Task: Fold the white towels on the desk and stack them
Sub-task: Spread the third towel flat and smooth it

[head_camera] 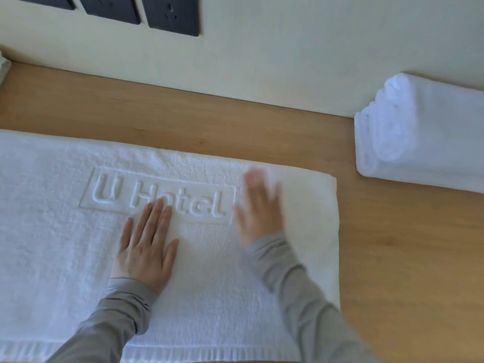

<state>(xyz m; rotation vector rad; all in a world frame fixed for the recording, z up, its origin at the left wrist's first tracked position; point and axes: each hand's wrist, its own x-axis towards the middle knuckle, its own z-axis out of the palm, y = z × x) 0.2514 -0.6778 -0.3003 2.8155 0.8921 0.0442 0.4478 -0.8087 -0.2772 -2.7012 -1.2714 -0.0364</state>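
Lying palm-down on the spread white towel [52, 218]: left hand [146, 247], fingers straight and close together, thumb angled out to the side, fingertips reaching the lower edge of the raised "U Hotel" lettering [157, 196]; it holds nothing and only rests flat on the cloth. Right hand [258, 205]: blurred, fingers extended and slightly fanned, palm facing down over the towel just right of the lettering, grasping nothing; whether it touches the cloth cannot be told. Hands: apart from each other, right one further forward than the left. Forearms: both enter from the bottom edge in grey sleeves, left sleeve [104, 328] rising from the lower left, right sleeve [301, 297] slanting in from the lower right. Towel: flat on the wooden desk [392, 258], its right edge well short of the folded towels [424, 132], which sit as a pile at the right against the pale wall [288, 48]. Dark socket plates [172, 14]: on the wall, upper left.
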